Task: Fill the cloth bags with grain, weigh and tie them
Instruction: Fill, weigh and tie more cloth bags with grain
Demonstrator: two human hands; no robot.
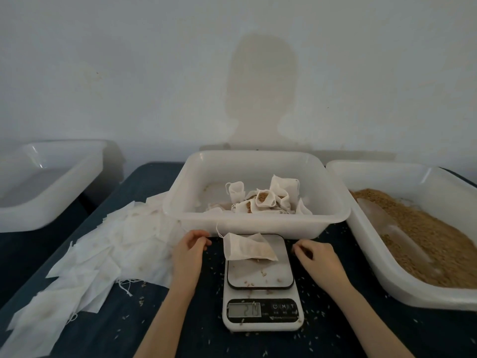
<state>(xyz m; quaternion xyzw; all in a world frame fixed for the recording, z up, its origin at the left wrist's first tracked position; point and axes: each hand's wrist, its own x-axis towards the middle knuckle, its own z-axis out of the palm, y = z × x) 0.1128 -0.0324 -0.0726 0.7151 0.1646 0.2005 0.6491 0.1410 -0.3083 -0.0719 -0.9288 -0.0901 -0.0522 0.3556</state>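
On the dark bench, a part-filled cloth bag lies across the scale platform's far edge, long axis left-right, between our loosely curled, empty left hand and right hand, mouth nearer the left.

Straight before you the scale stands on the table, and a cloth bag lies on the far part of its platform. Your left hand rests just left of the scale, your right hand just right of it. Behind the scale sits the middle tub with filled bags in it. To your right, the grain tub holds grain. To your left, flat empty bags are heaped on the table, and beyond them stands another tub.
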